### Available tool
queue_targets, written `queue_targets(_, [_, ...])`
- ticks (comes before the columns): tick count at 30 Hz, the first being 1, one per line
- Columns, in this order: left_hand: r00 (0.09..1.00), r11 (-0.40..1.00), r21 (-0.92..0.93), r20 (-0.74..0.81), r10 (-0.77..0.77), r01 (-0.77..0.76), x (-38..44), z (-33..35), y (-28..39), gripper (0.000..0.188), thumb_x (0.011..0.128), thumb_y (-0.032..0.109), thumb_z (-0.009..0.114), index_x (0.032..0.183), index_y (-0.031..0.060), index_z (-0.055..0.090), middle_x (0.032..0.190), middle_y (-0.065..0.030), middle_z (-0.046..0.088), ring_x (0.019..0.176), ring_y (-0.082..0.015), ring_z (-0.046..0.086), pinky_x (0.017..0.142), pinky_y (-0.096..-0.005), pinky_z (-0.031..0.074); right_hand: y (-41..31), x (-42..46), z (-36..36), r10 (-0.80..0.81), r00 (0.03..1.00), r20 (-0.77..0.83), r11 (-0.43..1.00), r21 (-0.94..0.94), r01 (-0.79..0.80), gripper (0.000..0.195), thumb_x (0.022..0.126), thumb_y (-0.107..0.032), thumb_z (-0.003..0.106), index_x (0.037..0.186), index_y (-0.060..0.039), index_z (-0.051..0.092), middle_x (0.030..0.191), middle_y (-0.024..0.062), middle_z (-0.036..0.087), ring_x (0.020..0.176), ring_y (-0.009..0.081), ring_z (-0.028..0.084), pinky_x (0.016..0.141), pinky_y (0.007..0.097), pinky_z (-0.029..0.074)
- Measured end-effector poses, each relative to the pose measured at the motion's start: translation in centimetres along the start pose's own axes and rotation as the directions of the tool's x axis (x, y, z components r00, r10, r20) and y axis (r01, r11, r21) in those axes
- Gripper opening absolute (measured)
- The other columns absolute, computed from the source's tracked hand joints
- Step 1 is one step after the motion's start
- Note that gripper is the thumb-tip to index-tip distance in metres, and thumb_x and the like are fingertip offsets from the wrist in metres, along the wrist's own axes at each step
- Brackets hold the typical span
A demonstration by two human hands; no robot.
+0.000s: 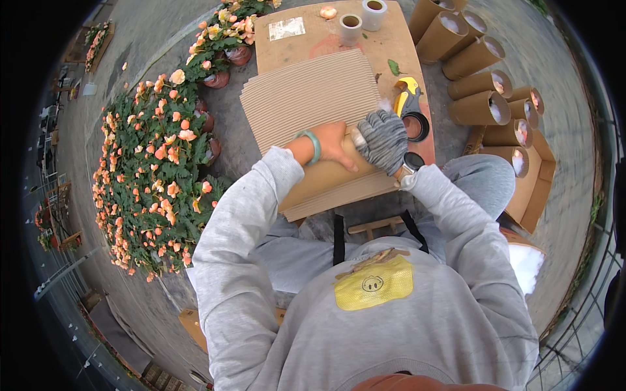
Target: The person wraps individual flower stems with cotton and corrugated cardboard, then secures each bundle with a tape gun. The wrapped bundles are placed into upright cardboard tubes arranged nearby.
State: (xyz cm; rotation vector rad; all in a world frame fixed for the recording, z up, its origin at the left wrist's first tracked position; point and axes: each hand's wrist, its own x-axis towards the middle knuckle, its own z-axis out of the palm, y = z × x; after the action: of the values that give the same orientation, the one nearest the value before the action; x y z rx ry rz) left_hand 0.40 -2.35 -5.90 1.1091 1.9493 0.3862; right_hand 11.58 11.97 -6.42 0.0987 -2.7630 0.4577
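Note:
My bare left hand (333, 145), with a green bangle at its wrist, rests on a partly rolled sheet of corrugated cardboard (313, 183), its smooth side outward. My right hand (382, 139), in a grey knitted glove, grips the right end of that roll. A tuft of white fluff (386, 104) shows just beyond the glove. Underneath lies a stack of corrugated cardboard sheets (313, 88) on a wooden board table (274, 54). Close to my right hand sits a yellow and black tape dispenser (410, 95) with a ring-shaped roll in it.
Two tape rolls (350, 30), a loose bloom (328, 12) and a green leaf (393, 67) lie on the table. Several cardboard tubes (473, 108) with white stuffing stand at right, near an open carton (535, 195). Potted flowering begonias (156, 171) crowd the left.

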Motion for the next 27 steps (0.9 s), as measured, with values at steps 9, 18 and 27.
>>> queue_targets(9, [0.97,0.978,0.169,-0.232,-0.078,0.119,-3.4,-1.3,2.9,0.079,0.052,0.047,0.077,0.108,0.0002,0.048,0.092,-0.0209,0.061,0.087,-0.0375,0.06,0.076,-0.0418,0.048,8.9,-6.0,2.1,0.699,0.687,0.197,0.488,0.571,-0.66,0.029,0.083,-0.021,0.056,0.105,-0.001,0.055,0.104,0.0145,0.059,0.094,0.0282,0.058,0.087,0.0393,0.044])
queue_targets(18, [0.797,0.915,0.327,-0.604,0.011,0.236,-4.9,2.2,2.1,0.076,0.053,0.035,0.078,0.114,0.0021,0.046,0.095,-0.0165,0.059,0.089,-0.034,0.059,0.074,-0.0424,0.049,7.9,0.6,-7.8,0.45,0.737,0.504,0.17,0.762,-0.625,0.03,0.088,-0.029,0.06,0.1,-0.0014,0.057,0.087,0.0078,0.063,0.069,0.0149,0.063,0.058,0.0253,0.05])
queue_targets(27, [0.805,0.929,0.245,-0.588,-0.086,0.278,-4.6,2.1,2.6,0.066,0.055,0.032,0.077,0.108,0.0046,0.048,0.095,-0.0145,0.06,0.09,-0.0319,0.06,0.074,-0.0417,0.05,-5.0,-5.9,-10.7,0.209,0.777,0.593,-0.045,0.8,-0.598,0.038,0.087,-0.025,0.059,0.115,-0.0016,0.05,0.092,0.0063,0.062,0.082,0.0123,0.061,0.071,0.0272,0.051])
